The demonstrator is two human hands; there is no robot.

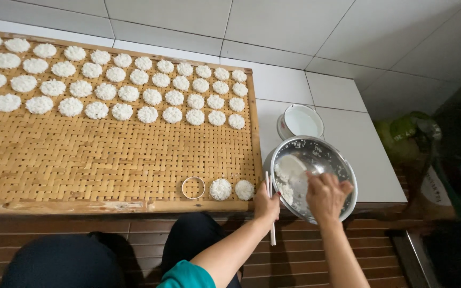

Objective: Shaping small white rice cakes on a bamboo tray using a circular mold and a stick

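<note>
Nearest, the left hand is gripping the near rim of a steel bowl at the worktop's right end, while the right hand is closing on a white paddle inside it. Left, a metal ring is lying on the woven tray; farther off, rice cakes are sitting in rows.

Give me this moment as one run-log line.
left hand: grips steel bowl rim, holds chopstick | right hand: in bowl, on white paddle | ring mould on woven tray

Tray fills frame left, rice cakes in rows along its top; ring at lower edge. Metal bowl lower right, small bowl behind it.
</note>
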